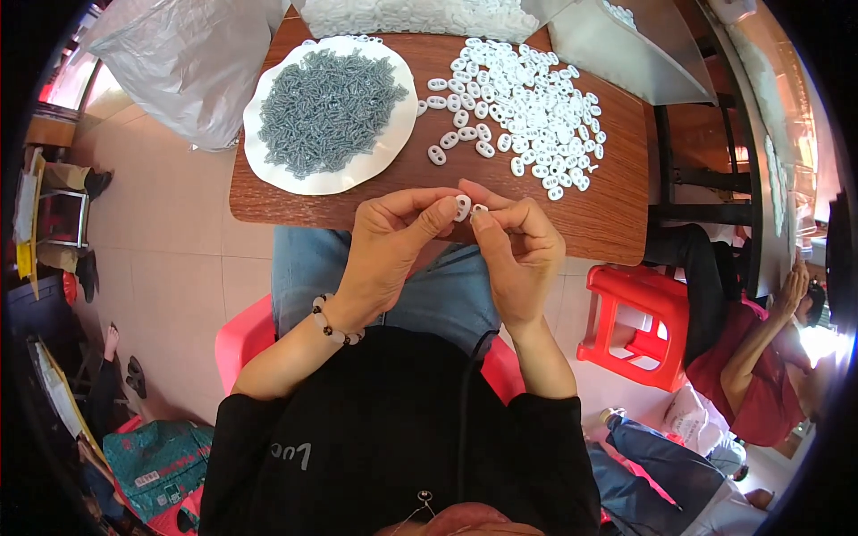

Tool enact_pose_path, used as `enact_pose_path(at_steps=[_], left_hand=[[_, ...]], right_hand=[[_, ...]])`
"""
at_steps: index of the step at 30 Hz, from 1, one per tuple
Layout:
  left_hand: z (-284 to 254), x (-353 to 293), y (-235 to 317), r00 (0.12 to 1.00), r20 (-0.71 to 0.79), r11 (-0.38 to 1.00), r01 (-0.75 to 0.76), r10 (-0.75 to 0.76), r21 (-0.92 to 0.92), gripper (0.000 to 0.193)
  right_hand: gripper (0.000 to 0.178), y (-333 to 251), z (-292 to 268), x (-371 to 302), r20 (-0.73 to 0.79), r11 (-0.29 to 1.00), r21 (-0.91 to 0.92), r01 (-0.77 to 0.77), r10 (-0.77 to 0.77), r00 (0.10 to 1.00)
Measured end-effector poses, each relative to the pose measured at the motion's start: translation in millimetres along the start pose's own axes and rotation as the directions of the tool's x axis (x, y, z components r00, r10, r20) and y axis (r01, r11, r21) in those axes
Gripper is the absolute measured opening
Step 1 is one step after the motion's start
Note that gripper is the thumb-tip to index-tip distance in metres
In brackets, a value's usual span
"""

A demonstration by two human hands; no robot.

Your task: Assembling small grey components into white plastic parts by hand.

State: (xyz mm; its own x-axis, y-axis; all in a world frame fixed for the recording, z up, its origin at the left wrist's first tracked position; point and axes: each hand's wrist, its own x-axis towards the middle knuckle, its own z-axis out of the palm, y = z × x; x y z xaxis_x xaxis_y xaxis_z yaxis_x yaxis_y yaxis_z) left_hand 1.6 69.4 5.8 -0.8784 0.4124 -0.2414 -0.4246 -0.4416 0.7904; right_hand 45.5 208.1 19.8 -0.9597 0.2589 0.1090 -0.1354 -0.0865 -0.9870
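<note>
My left hand [393,241] and my right hand [518,250] meet just in front of the near edge of a small wooden table [617,179]. Together their fingertips pinch a small white oval plastic piece [463,207]; a second tiny white bit shows at my right fingertips. A white round plate [268,170] on the table's left holds a heap of small grey metal parts [329,107]. Many loose white oval pieces [527,107] lie scattered on the table's right half. My left wrist wears a beaded bracelet.
A grey plastic bag [192,62] sits left of the table; another bag of white pieces [420,13] lies at its far edge. A red plastic stool [639,326] stands at right. Another person in red [769,357] sits at far right.
</note>
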Motion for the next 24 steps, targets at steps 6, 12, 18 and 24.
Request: enact_pose_path(at_steps=[6, 12, 18, 24], left_hand=[[-2, -4, 7, 0.998, 0.003, 0.997, 0.067, -0.067, -0.036, 0.021], [-9, -4, 20, 0.983, 0.119, 0.990, 0.144, -0.142, -0.009, 0.020], [-5, -8, 17, 0.998, 0.057, 0.999, 0.022, -0.025, 0.048, 0.019], [-8, -6, 16, 0.997, 0.077, 0.999, 0.009, -0.012, 0.036, 0.019]], right_hand=[[0.004, -4, 1, 2, 0.058, 0.995, 0.079, -0.068, 0.064, 0.996], [0.005, -8, -8, 6, 0.207, 0.969, 0.155, -0.191, 0.157, 0.966], [0.007, -2, 4, -3, 0.086, 0.994, 0.091, -0.054, 0.046, 0.995], [0.007, 0, 4, -1, 0.091, 0.980, 0.167, -0.108, 0.094, 0.991]])
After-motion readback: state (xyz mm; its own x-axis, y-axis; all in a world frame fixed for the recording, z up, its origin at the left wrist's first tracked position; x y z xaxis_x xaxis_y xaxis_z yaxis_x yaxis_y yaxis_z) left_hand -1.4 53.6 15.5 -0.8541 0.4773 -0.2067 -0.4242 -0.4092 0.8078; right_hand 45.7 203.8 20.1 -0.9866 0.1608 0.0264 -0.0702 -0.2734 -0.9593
